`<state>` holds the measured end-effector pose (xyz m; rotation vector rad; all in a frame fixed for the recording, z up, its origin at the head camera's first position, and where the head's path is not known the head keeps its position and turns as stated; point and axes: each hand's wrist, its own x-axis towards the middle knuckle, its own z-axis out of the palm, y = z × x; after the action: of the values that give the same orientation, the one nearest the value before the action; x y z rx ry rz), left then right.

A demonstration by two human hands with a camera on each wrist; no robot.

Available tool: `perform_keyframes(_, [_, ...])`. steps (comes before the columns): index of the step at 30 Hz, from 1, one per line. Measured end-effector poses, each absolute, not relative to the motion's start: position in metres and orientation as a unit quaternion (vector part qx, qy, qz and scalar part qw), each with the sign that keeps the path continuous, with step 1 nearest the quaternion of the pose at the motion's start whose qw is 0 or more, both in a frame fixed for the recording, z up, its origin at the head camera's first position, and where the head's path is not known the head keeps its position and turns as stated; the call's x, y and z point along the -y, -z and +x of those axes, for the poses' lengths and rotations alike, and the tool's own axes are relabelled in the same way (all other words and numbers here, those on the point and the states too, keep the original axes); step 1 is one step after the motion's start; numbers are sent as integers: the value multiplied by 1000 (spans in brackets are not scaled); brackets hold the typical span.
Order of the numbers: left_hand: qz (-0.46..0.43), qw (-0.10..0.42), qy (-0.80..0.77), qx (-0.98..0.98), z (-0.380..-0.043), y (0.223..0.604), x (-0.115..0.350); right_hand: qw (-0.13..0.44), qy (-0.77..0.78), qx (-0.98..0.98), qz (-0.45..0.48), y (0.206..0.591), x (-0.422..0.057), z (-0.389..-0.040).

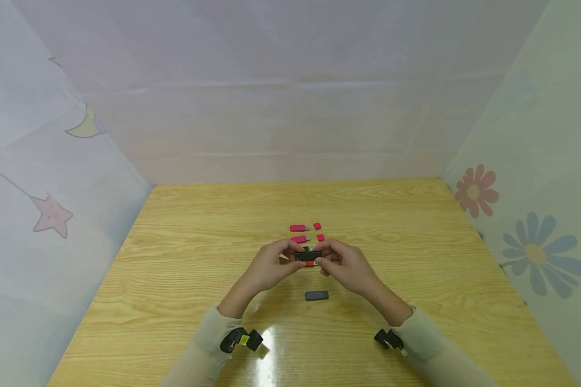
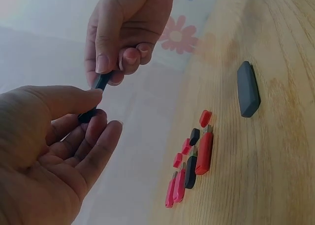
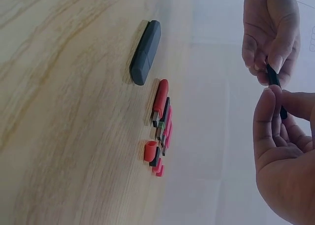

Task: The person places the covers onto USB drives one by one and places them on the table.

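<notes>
Above the table, a black USB stick (image 1: 309, 256) is pinched at both ends, my left hand (image 1: 270, 264) on one and my right hand (image 1: 346, 264) on the other. Thumbs and fingertips cover much of the stick (image 2: 87, 115) in the left wrist view. Just nearer to me lies a dark grey capped USB stick (image 1: 317, 295). Under and beyond the hands is a row of uncapped sticks: a red one (image 2: 204, 153), a black one (image 2: 190, 173) and two pink ones (image 1: 298, 228). Their connectors point toward the right-hand side.
Beside the connectors lie the loose caps: a red cap (image 3: 150, 151), a black cap (image 2: 195, 136) and two pink caps (image 1: 317, 226). The wooden table (image 1: 198, 242) is bounded by cloth walls at the back and sides.
</notes>
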<state>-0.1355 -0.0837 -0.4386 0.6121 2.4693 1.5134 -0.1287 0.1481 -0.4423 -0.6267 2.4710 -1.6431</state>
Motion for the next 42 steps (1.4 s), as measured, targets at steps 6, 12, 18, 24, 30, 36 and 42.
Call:
perform_keyframes(6, [222,69,-486,-843,-137,441,81,52,534,-819,-202,443,-150,-130])
perform_keyframes(12, [229,54,-467,-852,-138,443,79,49,526,-826,-198,445,-151,-131])
perform_keyframes(18, [233,49,-443,-864,-139,444,78,39,502,-837,-215,445,-153,-132])
perform_keyframes(24, [240,46,-429,-870,-140,445,77,22,470,-853,-224,447,-155,-133])
perform_keyframes(30, [250,32,-405,-879,-141,450,77,15,446,-866,-225,451,-156,-134])
perform_keyframes(36, [261,25,-392,-882,-142,452,76,16,436,-872,-221,452,-157,-135])
perform_keyframes(42, [267,37,-375,-887,-143,455,77,21,427,-876,-222,455,-158,-134])
